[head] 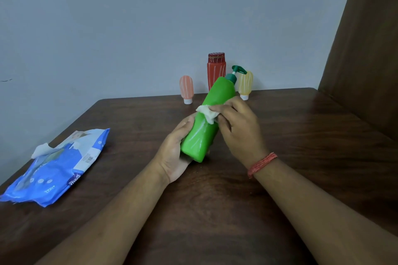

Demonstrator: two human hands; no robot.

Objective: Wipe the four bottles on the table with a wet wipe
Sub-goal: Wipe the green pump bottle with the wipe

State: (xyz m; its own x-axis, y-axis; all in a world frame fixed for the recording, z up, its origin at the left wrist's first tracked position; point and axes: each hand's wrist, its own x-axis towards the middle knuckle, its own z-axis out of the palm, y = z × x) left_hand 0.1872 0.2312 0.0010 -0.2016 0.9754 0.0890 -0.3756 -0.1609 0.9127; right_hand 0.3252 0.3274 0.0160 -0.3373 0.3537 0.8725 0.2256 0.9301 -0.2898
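Note:
A green pump bottle [206, 127] is tilted above the middle of the table, its pump pointing away from me. My left hand [174, 153] grips its lower body from the left. My right hand [239, 127] holds a crumpled white wet wipe [207, 113] against the bottle's upper side. Three other bottles stand at the table's far edge: a pink tube [186, 89] on its cap, a red bottle [216, 66] partly hidden behind the green one, and a yellow tube [246, 85].
A blue pack of wet wipes [62, 165] lies at the table's left edge with one wipe sticking out of its opening. The dark wooden table [301, 135] meets a grey wall at the back. A brown panel [366, 49] rises on the right.

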